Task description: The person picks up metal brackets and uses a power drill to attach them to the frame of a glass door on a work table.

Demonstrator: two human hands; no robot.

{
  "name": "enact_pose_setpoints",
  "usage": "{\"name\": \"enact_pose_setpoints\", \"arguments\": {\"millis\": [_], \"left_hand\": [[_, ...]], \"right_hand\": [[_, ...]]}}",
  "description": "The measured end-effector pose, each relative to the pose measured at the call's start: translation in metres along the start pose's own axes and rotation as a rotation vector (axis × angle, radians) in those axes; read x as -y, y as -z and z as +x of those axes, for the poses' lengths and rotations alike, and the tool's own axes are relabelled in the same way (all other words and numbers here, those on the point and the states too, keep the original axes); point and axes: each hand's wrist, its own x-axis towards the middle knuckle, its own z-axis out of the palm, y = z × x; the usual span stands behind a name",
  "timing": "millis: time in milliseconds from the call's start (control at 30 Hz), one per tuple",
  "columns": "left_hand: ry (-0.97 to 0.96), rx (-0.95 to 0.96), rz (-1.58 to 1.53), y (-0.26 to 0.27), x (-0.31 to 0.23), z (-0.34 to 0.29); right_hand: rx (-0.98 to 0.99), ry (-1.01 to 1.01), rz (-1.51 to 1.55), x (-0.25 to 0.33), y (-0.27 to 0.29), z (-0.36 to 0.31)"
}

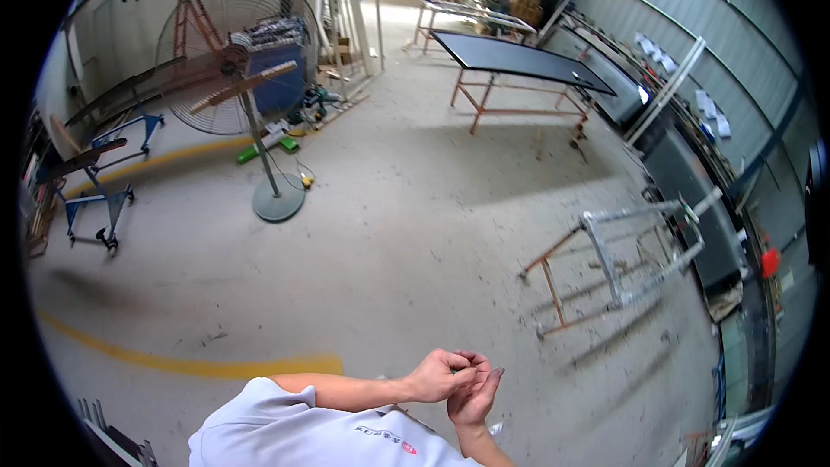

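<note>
We see two bare hands, both ours, brought together low in front of one white shirt [268,424]. Our left hand [437,376] reaches across from the left, and our right hand [471,399] is turned up to meet it, touching. The left fingers [463,375] are curled in against the right hand; the right thumb [495,376] stands out, apart from the left hand. We cannot tell whether any small thing is pinched between them.

Nearest of the larger things to our hands is one metal stand [603,259], ahead and to the right on the floor [415,251], with a silvery frame above and rust-coloured legs below.

Farther off we count one black-topped bench [519,60] on rust-coloured legs, with one small pale object [577,76] near its right end. Behind it is one pale frame [475,11].

On our left stands one big fan [233,58] on one round base [278,199]. Beyond it we make out one orange ladder [197,22], and farther left two blue wheeled stands: a nearer one [111,205] and a farther one [149,125]. Two yellow lines mark the floor, one near our left arm and one behind the fan.
</note>
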Motion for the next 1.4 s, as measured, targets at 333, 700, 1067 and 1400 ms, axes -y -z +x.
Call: {"name": "enact_pose_setpoints", "arguments": {"millis": [333, 700, 1067, 1400], "left_hand": [[-0.086, -0.431, -0.287, 0.162, -0.094, 0.198], [-0.395, -0.788, -0.147, 0.342, -0.22, 0.469], [-0.796, -1.048, 0.704, 0.571, -0.302, 0.742], [-0.834, -1.062, 1.114, 0.828, -0.42, 1.028]], "right_hand": [[0.386, -0.28, 0.042, -0.016, -0.116, 0.315], [0.659, -0.736, 0.333, 0.007, -0.237, 0.702], [0.835, -0.488, 0.28, -0.037, -0.331, 1.019], [0.322, -0.114, 0.023, -0.038, -0.444, 1.36]]}}
